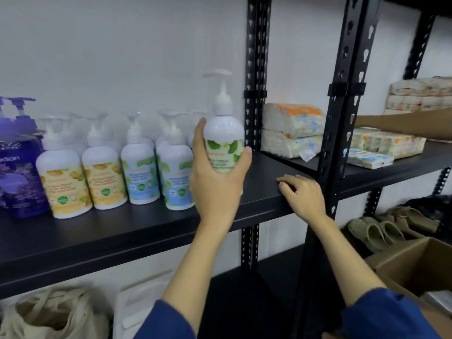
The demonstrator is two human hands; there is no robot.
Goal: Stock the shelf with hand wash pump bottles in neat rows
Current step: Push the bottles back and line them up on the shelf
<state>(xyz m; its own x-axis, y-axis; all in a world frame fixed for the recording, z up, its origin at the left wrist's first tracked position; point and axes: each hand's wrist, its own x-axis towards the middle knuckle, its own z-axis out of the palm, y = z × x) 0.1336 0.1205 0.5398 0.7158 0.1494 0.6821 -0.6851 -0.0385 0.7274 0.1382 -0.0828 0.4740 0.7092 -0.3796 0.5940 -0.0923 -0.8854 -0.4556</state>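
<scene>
black shelf (pixel 264 167); left hand (pixel 215 182) holds green bottle (pixel 223 140) beside blue bottles (pixel 176 172).

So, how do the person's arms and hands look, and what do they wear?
Both hands, the left hand and the right hand, are bare: no gloves, and no rings or watch that I can see. The forearms are uncovered. Dark blue sleeves begin near the elbows, at the bottom edge of the picture.
</scene>
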